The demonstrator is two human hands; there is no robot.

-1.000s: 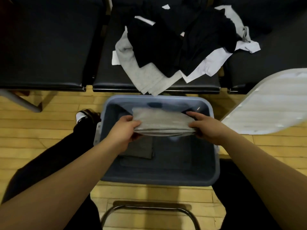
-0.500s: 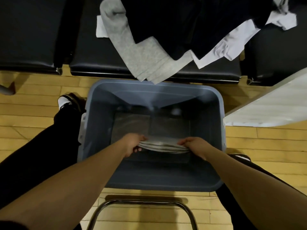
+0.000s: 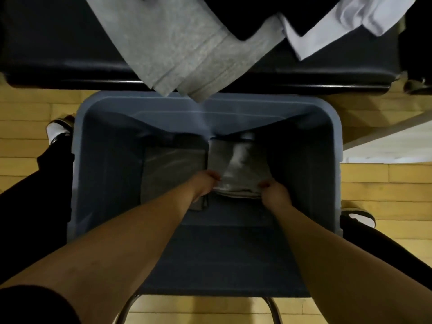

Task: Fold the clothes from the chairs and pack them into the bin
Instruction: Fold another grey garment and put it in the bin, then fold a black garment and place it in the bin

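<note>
Bin: a deep blue-grey plastic bin with rounded corners and smooth, faintly shiny walls fills the middle of the frame.
Folded garment: a pale grey folded cloth, soft and layered at its near edge, sits low inside the bin, right of centre, near the bottom.
Darker cloth: a flat, dark grey folded piece lies on the bin floor just left of the pale one; whether the two touch cannot be told.
Left hand: the left hand grips the near left corner of the pale cloth, fingers curled over its edge.
Right hand: the right hand pinches the near right corner, fingers bent round the stacked layers.
Chair: a black padded seat, smooth and leathery, runs across the top of the frame.
Unfolded clothes: a heathered grey knit garment droops over the seat's front edge above the bin's far rim; a white cloth lies at the upper right, with black fabric over both.
Floor: yellow wooden boards show on both sides.
</note>
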